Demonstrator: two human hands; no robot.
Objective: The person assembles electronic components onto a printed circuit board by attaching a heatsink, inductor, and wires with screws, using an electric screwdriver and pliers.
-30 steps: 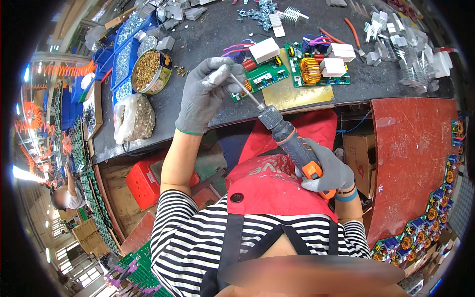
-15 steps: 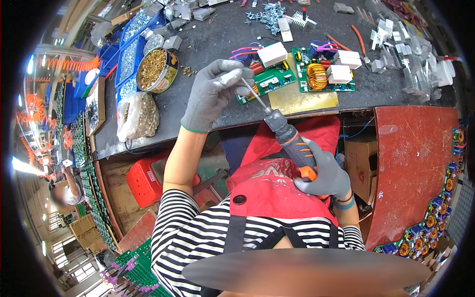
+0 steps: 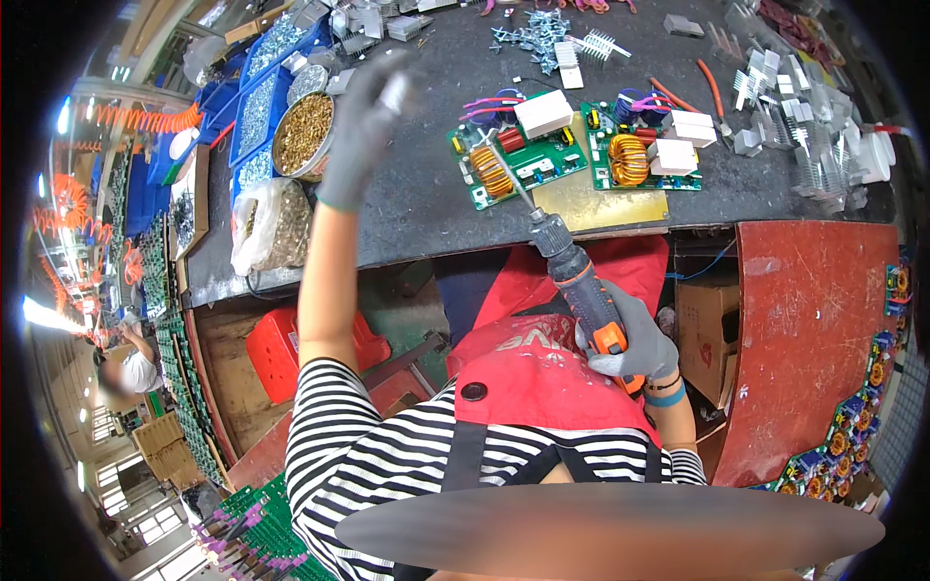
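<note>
Black-and-white striped short-sleeved top [image 3: 334,421]; red fabric apron [image 3: 542,387], dark round button [image 3: 474,391], black straps [image 3: 466,455]. Left hand [image 3: 366,118]: grey fabric glove [image 3: 349,167], green cuff edge [image 3: 336,205]. Right hand [image 3: 635,339]: grey glove [image 3: 647,353], blue wristband [image 3: 665,398], dark bracelet [image 3: 666,384].

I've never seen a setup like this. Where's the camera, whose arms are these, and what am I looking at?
There's no robot here: a person is working with their own two hands, in grey gloves. The view comes from a wide fisheye camera worn on their head, looking down, so straight edges bend near the rim.

The right hand holds a black-and-orange power driver. Its long bit overlaps the left green circuit board in the picture; I can't tell whether they touch. The left hand, blurred, is near a round tin of small brass-coloured parts.

On the dark worktop there's also a second circuit board and, to the right, finned metal pieces.
</note>
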